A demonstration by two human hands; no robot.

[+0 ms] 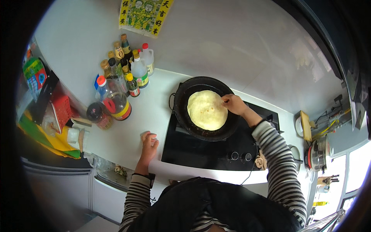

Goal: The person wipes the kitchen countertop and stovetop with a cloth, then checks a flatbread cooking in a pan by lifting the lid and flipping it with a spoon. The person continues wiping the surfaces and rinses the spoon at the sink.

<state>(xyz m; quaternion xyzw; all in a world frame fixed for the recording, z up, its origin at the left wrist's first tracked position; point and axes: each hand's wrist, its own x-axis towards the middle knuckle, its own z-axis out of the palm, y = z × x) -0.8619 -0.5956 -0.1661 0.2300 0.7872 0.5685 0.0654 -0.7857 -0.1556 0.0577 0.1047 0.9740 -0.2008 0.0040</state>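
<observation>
A round pale flatbread (pixel 207 110) with a few light brown spots lies in a black wok (pixel 199 134) on the dark glass cooktop (pixel 201 152). My right hand (pixel 233 104) reaches over the wok's right side, its thumb and fingertips pinched together at the flatbread's right edge. The exact contact there is partly covered by the fingers. To the left of the cooktop, my left hand (pixel 148 146) is over the white counter (pixel 131 135), fingers loosely bent and apart, holding nothing.
Several sauce and oil bottles (pixel 121 102) crowd the counter's back left against the wall. A dark-lidded jar (pixel 99 116) stands before them. Two knobs (pixel 240 156) sit at the cooktop's front, beside a crumpled brown cloth (pixel 261 160). A glass-sided pot (pixel 319 152) is far right.
</observation>
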